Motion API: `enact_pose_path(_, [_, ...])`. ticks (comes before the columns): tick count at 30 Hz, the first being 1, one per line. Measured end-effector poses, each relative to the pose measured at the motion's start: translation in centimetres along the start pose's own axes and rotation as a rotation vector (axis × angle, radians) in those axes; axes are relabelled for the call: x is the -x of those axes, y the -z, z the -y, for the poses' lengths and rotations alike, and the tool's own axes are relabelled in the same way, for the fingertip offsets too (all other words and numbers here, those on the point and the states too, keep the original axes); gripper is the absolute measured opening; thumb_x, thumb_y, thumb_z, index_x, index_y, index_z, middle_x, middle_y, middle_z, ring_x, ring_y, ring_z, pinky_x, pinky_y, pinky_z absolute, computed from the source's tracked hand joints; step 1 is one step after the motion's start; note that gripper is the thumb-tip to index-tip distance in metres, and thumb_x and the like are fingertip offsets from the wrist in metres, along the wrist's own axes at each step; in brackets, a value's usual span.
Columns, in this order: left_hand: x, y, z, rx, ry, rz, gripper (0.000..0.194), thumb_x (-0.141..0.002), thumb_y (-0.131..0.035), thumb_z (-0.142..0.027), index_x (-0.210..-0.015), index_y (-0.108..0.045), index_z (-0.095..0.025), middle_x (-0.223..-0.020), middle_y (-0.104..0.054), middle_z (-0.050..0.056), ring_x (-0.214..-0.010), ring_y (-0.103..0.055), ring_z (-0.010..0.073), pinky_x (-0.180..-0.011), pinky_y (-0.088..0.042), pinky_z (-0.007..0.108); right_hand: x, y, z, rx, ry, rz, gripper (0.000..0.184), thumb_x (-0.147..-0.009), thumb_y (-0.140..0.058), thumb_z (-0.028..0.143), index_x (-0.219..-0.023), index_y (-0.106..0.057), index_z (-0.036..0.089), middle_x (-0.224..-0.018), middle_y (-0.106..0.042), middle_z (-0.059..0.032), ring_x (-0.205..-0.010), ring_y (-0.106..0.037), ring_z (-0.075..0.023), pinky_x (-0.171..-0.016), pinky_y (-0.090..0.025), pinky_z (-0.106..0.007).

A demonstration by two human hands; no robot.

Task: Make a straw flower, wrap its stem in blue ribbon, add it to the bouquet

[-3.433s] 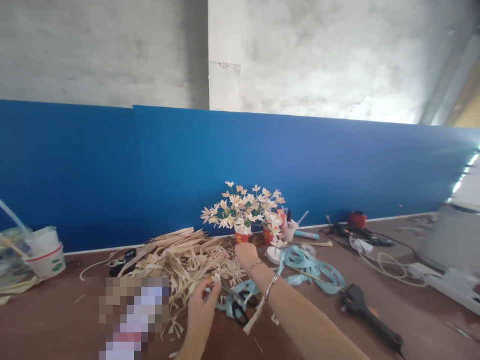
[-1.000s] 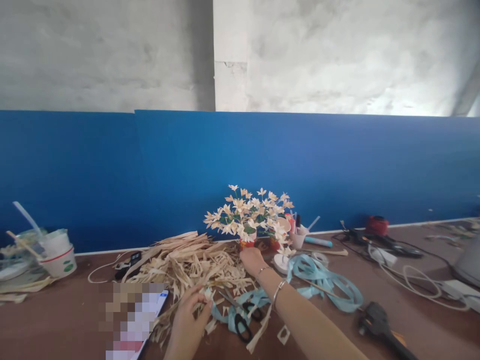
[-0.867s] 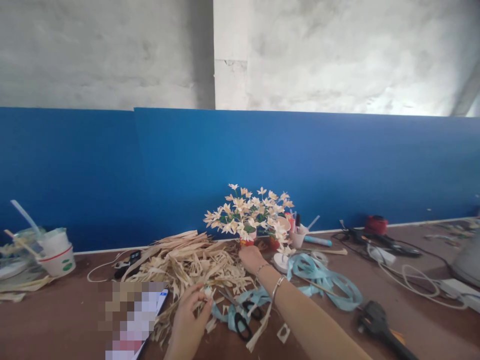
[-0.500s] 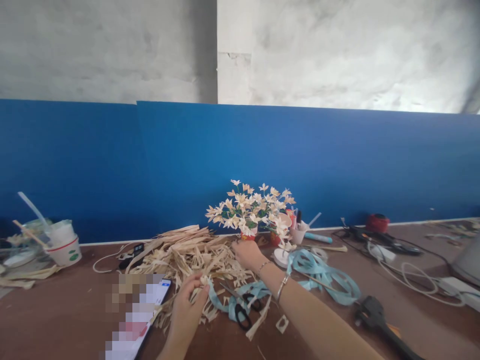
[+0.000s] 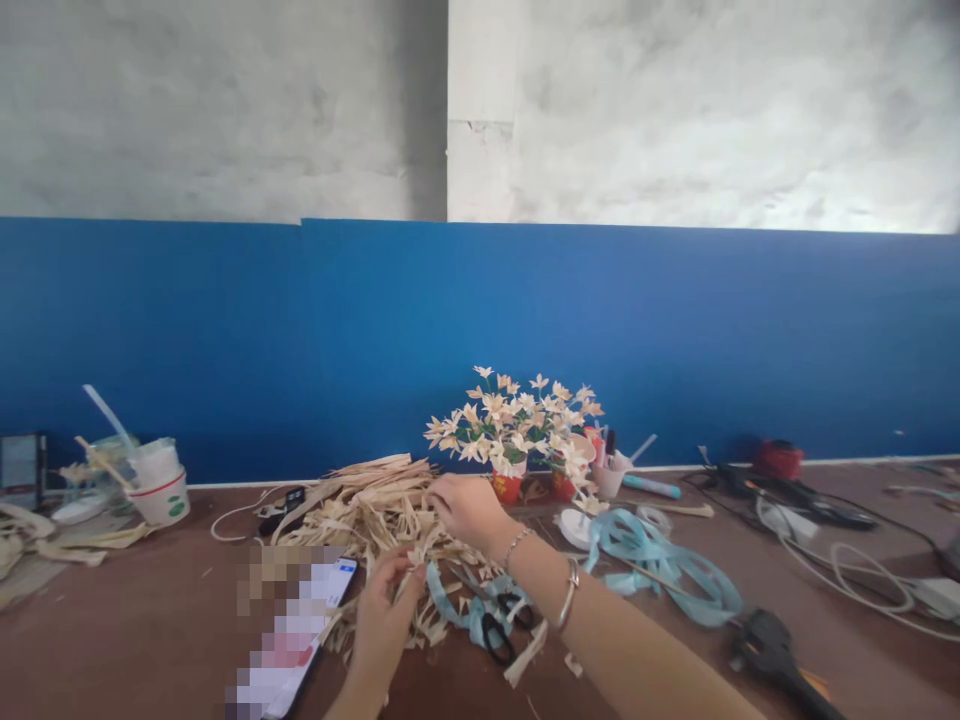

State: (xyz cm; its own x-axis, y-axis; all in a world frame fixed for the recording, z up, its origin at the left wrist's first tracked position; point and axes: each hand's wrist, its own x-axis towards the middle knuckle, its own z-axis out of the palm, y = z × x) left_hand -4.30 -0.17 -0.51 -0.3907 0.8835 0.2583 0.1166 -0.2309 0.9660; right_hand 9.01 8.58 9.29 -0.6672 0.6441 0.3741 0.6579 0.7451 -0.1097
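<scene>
My left hand (image 5: 384, 605) is closed in a pinch around a small cream husk flower (image 5: 416, 556) at its fingertips. Over the heap of dry husk strips (image 5: 352, 510), my right hand (image 5: 471, 512) reaches in with fingers curled down and bunched. What lies between those fingertips is hidden. Black-handled scissors (image 5: 496, 640) rest just in front of my right forearm, partly covered by light-blue ribbon (image 5: 450, 605). Behind my right hand stand finished-looking cream flowers (image 5: 517, 410) in small red-and-white pots (image 5: 508, 487).
A phone (image 5: 300, 640), partly blurred out, lies left of my left hand. Farther left is a white cup (image 5: 161, 497) holding sticks. On the right are a loose coil of blue ribbon (image 5: 667, 565), a black glue gun (image 5: 769, 650) and cables (image 5: 840, 580). A blue panel (image 5: 375, 330) stands behind.
My right hand has moved left and nearer, from beside the red pot to above the husk heap. My left hand keeps its pinch on the flower. The whole view has shifted slightly.
</scene>
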Motion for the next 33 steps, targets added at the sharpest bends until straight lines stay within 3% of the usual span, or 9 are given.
enact_pose_path(5, [0.0,0.1,0.3,0.093,0.051,0.008,0.034,-0.057,-0.071,-0.043,-0.076,-0.066,-0.016,-0.106,-0.061,0.013,-0.096,-0.057,0.0277,-0.079,-0.047,0.033,-2.0,2.2,3.0,-0.135,0.114,-0.151,0.02,-0.086,-0.042,0.02,-0.093,-0.061,0.019,-0.093,-0.066,-0.0026,-0.089,-0.058,-0.0124,-0.079,-0.039,-0.02])
enact_pose_path(9, [-0.1,-0.2,0.3,0.104,0.066,0.0,0.034,-0.055,-0.072,-0.044,-0.071,-0.066,-0.015,-0.105,-0.062,0.013,-0.097,-0.056,0.0283,-0.081,-0.046,0.034,-2.8,6.3,5.7,-0.325,0.224,-0.36,0.021,-0.087,-0.041,0.02,-0.095,-0.06,0.019,-0.091,-0.066,-0.0016,-0.083,-0.058,-0.0111,-0.076,-0.041,-0.022])
enact_pose_path(15, [0.1,-0.5,-2.9,0.347,0.32,0.074,0.045,-0.06,-0.071,-0.042,-0.096,-0.064,-0.016,-0.105,-0.065,0.01,-0.105,-0.055,0.0272,-0.089,-0.041,0.037,0.7,15.5,6.6,-0.791,0.147,-0.796,0.017,-0.086,-0.044,0.021,-0.095,-0.058,0.02,-0.08,-0.061,0.0006,-0.069,-0.055,-0.0077,-0.06,-0.044,-0.021])
enact_pose_path(17, [-0.2,-0.5,-4.3,0.437,0.323,0.139,0.039,-0.065,-0.068,-0.04,-0.096,-0.065,-0.015,-0.108,-0.064,0.01,-0.112,-0.05,0.025,-0.098,-0.034,0.037,2.3,16.6,5.5,-0.959,0.074,-0.799,0.016,-0.085,-0.046,0.024,-0.095,-0.058,0.02,-0.072,-0.058,0.002,-0.059,-0.052,-0.0054,-0.049,-0.041,-0.018])
enact_pose_path(20, [-1.0,-1.2,-5.8,0.572,0.324,0.179,0.034,-0.065,-0.068,-0.039,-0.088,-0.066,-0.014,-0.106,-0.065,0.011,-0.112,-0.051,0.0247,-0.098,-0.034,0.037,4.5,14.2,3.6,-1.135,-0.18,-0.538,0.016,-0.081,-0.052,0.028,-0.089,-0.061,0.018,-0.06,-0.056,0.0028,-0.043,-0.045,-0.0038,-0.034,-0.03,-0.016])
enact_pose_path(22, [-1.4,-1.9,-6.1,0.629,0.357,0.173,0.03,-0.061,-0.071,-0.036,-0.081,-0.066,-0.013,-0.1,-0.067,0.011,-0.107,-0.054,0.0254,-0.094,-0.037,0.037,5.6,10.5,2.7,-1.169,-0.325,-0.271,0.015,-0.077,-0.056,0.029,-0.085,-0.062,0.017,-0.057,-0.057,0.0025,-0.039,-0.044,-0.0039,-0.032,-0.028,-0.015])
enact_pose_path(24, [-1.5,-2.7,-5.8,0.683,0.375,0.21,0.027,-0.062,-0.071,-0.032,-0.079,-0.066,-0.013,-0.095,-0.068,0.01,-0.101,-0.057,0.0242,-0.09,-0.04,0.035,6.5,6.1,2.2,-1.205,-0.435,-0.126,0.017,-0.075,-0.056,0.03,-0.081,-0.061,0.016,-0.052,-0.055,0.0041,-0.036,-0.044,-0.004,-0.03,-0.027,-0.014])
enact_pose_path(28, [-0.8,-3.9,-3.9,0.847,0.474,0.266,0.018,-0.066,-0.068,-0.027,-0.078,-0.065,-0.014,-0.087,-0.068,0.007,-0.083,-0.061,0.0181,-0.079,-0.045,0.03,8.2,-1.0,1.9,-1.37,-0.548,-0.035,0.025,-0.071,-0.057,0.035,-0.083,-0.06,0.013,-0.05,-0.055,0.0048,-0.031,-0.041,-0.0034,-0.027,-0.023,-0.013])
enact_pose_path(33, [0.3,-3.9,-2.0,0.897,0.633,0.377,0.012,-0.072,-0.064,-0.023,-0.079,-0.065,-0.014,-0.088,-0.068,0.007,-0.074,-0.062,0.0154,-0.074,-0.046,0.028,9.9,-3.9,1.7,-1.595,-0.604,-0.049,0.031,-0.068,-0.061,0.037,-0.086,-0.059,0.011,-0.049,-0.055,0.0048,-0.031,-0.041,-0.0031,-0.026,-0.023,-0.012])
